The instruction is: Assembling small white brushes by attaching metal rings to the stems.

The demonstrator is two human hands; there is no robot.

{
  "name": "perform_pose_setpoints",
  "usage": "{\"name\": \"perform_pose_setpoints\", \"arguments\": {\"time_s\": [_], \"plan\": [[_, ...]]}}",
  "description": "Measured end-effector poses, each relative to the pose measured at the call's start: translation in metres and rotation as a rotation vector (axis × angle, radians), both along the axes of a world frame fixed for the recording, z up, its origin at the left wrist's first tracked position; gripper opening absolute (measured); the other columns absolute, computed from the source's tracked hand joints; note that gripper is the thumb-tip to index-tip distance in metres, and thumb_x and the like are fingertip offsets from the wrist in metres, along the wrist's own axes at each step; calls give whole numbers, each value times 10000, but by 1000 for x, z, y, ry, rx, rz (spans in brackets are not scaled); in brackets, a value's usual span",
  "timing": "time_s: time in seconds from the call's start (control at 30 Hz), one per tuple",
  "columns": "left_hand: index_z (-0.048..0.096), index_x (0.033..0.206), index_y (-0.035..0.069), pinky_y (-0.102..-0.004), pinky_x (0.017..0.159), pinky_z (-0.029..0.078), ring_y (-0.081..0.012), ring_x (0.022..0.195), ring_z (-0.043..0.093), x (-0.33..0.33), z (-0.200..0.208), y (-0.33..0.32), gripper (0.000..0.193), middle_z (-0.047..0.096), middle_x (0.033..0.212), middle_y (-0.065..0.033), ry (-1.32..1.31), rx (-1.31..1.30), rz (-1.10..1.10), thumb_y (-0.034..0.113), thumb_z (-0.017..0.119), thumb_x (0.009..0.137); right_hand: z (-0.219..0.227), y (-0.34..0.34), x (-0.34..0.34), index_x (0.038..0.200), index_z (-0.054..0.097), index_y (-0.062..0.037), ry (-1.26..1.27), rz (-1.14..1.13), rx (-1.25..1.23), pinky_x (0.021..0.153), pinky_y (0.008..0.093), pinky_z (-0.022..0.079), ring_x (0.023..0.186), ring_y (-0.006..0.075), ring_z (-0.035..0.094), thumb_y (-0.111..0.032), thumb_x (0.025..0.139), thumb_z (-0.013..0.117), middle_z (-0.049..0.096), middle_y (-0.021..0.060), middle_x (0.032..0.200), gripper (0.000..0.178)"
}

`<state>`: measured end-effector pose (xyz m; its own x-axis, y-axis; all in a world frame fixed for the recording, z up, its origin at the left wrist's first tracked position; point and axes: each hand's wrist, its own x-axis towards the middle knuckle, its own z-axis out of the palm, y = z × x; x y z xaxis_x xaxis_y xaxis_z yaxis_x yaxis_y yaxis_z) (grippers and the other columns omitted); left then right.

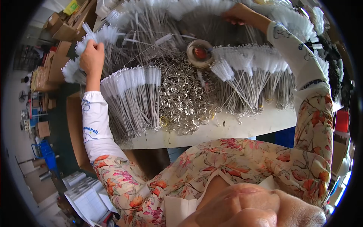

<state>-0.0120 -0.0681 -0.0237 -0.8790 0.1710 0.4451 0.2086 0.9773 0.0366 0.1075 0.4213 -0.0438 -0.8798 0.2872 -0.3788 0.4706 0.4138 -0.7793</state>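
Long thin wire brushes with white bristle heads are heaped over the table. At the left end of the heap, my left hand point(92, 56) is closed in a loose fist; a bristle head point(89, 31) sticks up just beyond its knuckles. My right hand point(236, 14) reaches across to the far side, its fingers curled among the far brushes point(204, 20). What those fingers grip is hidden. Between the arms, a mound of metal rings point(181, 87) lies on the table, flanked by a left bundle of brushes point(132, 81) and a right bundle of brushes point(242, 62).
A round pale container with something red inside point(199, 53) stands behind the rings. The table's near edge point(166, 142) runs close to my body. Cardboard boxes point(77, 22) are stacked at the left; a red bin point(342, 121) is at the right.
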Motion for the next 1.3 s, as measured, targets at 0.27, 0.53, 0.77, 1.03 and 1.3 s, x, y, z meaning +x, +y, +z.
{"name": "perform_pose_setpoints", "arguments": {"time_s": [0.27, 0.53, 0.77, 1.03, 1.3], "plan": [[623, 911, 56, -325, 594, 488, -170, 669, 625, -24, 31, 11, 161, 650, 806, -57, -111, 1097, -513, 190, 578, 836, -26, -8, -13, 1023, 634, -53, 17, -39, 20, 526, 213, 462, 643, 70, 578, -318, 899, 561, 626, 3, 794, 301], [670, 889, 30, -217, 646, 439, -50, 684, 534, 41, 10, 103, 158, 625, 743, 14, -482, 353, -735, 153, 668, 790, -13, -21, -7, 595, 601, -63, 175, -17, -1, 353, 276, 290, 395, 119, 441, -212, 758, 677, 540, 32, 536, 234], [675, 889, 35, -236, 656, 447, -70, 679, 541, 45, 1, 136, 165, 610, 696, 6, -557, 268, -746, 138, 672, 760, 11, -32, 4, 622, 541, -77, 402, -353, -12, 391, 277, 333, 437, 120, 442, -246, 775, 588, 488, 23, 542, 233], [683, 851, 91, -370, 717, 487, -300, 802, 608, 20, -24, 143, 179, 601, 860, -113, -270, -27, -982, 162, 705, 688, 56, -16, -22, 899, 524, -57, 781, -274, -85, 431, 292, 436, 491, 151, 523, -210, 864, 533, 548, 69, 673, 157], [692, 878, 40, -280, 577, 441, -142, 637, 563, 2, -30, 115, 147, 645, 825, -63, -270, 326, -914, 143, 686, 773, 28, 31, -12, 860, 678, -89, 296, 136, 366, 422, 271, 404, 501, 121, 519, -262, 777, 663, 587, 31, 635, 192]]}}
